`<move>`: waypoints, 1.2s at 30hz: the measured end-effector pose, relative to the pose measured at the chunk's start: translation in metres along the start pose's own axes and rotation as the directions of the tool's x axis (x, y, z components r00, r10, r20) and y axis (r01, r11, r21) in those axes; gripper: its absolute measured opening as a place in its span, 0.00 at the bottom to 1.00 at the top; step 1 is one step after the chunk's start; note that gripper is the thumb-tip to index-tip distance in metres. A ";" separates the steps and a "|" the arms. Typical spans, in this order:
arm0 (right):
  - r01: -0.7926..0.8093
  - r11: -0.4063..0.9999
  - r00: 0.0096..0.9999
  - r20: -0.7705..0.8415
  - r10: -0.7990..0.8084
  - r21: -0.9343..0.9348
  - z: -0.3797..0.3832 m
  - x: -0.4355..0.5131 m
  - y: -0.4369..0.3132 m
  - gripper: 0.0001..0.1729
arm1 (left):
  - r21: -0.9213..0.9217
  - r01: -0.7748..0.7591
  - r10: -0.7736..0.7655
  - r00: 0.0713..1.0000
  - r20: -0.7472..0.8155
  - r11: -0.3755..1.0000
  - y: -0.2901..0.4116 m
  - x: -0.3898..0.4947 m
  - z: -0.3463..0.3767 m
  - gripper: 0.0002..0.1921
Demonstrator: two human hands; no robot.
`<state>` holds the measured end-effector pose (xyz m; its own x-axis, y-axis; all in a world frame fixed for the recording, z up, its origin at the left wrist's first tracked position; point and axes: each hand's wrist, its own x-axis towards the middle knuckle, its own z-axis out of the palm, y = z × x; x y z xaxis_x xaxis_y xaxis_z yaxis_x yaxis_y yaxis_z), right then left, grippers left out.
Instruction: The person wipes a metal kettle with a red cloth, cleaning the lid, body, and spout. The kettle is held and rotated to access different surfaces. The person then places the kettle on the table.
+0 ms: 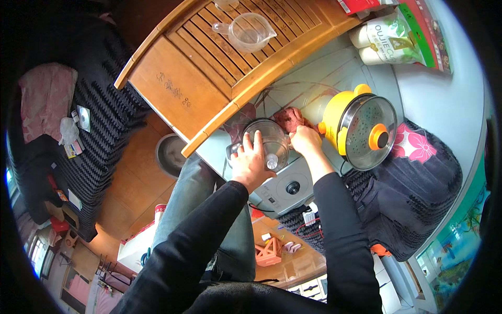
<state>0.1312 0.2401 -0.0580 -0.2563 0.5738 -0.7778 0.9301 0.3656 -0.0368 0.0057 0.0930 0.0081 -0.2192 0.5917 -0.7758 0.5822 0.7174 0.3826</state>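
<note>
A clear glass pot (279,135) with a round lid knob stands at the table's near edge, by a silver cooktop with a dial (282,188). My left hand (250,159) lies over its left side, fingers spread against the glass; whether it grips cannot be told. At the pot's right side, my right hand (306,140) is closed around what looks like its handle, which the fingers mostly hide. Just behind that hand lies a crumpled reddish-brown cloth (291,118). To the right sits a yellow electric pot (338,114), its glass lid (366,133) tilted towards me.
A wooden slatted tea tray (172,82) spans the far side, bearing a glass pitcher (251,32). Bagged paper cups (386,41) lie at upper right. A cushioned seat (415,196) is at right, a metal basin (169,155) on the floor at left.
</note>
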 end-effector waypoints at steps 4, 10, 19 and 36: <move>-0.272 0.853 0.924 0.370 0.100 0.446 0.006 0.011 0.016 0.19 | 0.019 0.002 -0.002 1.000 -0.013 1.000 -0.005 -0.005 0.002 0.67; -0.296 0.473 0.935 0.352 -0.032 0.830 -0.008 -0.029 0.052 0.22 | 0.014 0.011 -0.012 1.000 0.024 1.000 -0.004 -0.004 0.001 0.67; 0.387 0.916 0.907 -0.221 -0.358 0.105 0.010 -0.056 0.034 0.15 | 0.027 0.010 -0.010 1.000 0.002 1.000 -0.004 -0.004 0.004 0.68; -0.242 0.092 0.967 0.248 -0.062 0.966 0.018 -0.064 0.059 0.22 | 0.005 0.030 -0.030 0.999 0.032 1.000 -0.004 -0.004 0.001 0.68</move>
<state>0.2071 0.2118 -0.0220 -0.2406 0.3504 -0.9052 0.4021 -0.8128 -0.4215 0.0047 0.0875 0.0092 -0.2118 0.5579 -0.8024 0.5795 0.7328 0.3566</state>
